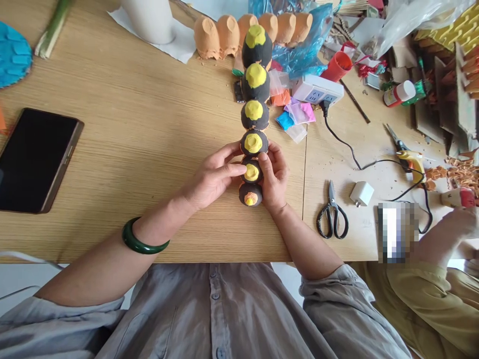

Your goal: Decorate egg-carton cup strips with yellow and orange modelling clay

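Observation:
A row of black rounded bumps with yellow caps, which looks like a clay-covered egg-carton strip, stands out over the table in front of me. The bump nearest me has an orange patch with a small yellow dab. My left hand is at the strip's left side, one fingertip on the yellow cap of the second-nearest bump, other fingers partly hidden behind the strip. Gripping the near end from the right is my right hand, its thumb on the black side. Beyond lies an orange egg-carton strip, partly covered by the black one.
Black-handled scissors, a white plug adapter, and a yellow glue gun lie to the right. A power strip and clay packets sit farther back. At left lies a tablet. Another person's arm rests at far right.

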The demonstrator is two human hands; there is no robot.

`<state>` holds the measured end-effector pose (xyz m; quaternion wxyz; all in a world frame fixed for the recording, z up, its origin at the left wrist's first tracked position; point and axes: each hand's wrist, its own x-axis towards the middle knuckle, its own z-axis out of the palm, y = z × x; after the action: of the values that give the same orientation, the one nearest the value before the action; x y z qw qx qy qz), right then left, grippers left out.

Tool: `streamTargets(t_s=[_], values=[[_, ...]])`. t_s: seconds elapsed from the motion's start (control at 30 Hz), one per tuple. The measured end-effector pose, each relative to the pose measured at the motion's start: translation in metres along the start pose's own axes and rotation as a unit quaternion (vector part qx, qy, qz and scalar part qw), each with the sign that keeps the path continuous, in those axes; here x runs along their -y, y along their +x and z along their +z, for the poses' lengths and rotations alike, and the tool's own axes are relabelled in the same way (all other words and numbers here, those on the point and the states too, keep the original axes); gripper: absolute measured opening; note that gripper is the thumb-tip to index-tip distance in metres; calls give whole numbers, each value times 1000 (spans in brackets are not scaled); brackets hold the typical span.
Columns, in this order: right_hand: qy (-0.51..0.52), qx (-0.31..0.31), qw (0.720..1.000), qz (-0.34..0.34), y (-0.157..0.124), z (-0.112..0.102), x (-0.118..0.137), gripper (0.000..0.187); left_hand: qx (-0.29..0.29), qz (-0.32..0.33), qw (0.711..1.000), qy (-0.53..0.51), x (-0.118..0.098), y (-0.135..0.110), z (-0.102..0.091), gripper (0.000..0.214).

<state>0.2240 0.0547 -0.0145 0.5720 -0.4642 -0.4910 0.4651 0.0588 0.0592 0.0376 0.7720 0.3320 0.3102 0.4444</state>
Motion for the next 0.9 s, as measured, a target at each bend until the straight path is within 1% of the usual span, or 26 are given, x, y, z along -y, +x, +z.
streamTargets(t_s=[0.1,0.23,0.37,0.5,0.6,0.9], values=[[-21,-11,1000,-8,-2,0,3,56,4,-11,1000,13,0,0,-2,60],[-32,-9,999,-20,-5,2,9,49,15,-13,1000,13,-1,-1,-4,66],[-32,-9,999,-27,-7,3,12,46,24,-16,999,22,-5,-2,-5,65],[-45,-9,999,-20,-8,4,13,52,29,-13,999,40,-5,-1,-6,64],[-61,-21,998,-20,-10,5,14,55,23,-11,999,48,-3,-1,-7,66],[-56,-34,997,-29,-12,6,18,51,30,-19,998,61,0,1,-11,61]])
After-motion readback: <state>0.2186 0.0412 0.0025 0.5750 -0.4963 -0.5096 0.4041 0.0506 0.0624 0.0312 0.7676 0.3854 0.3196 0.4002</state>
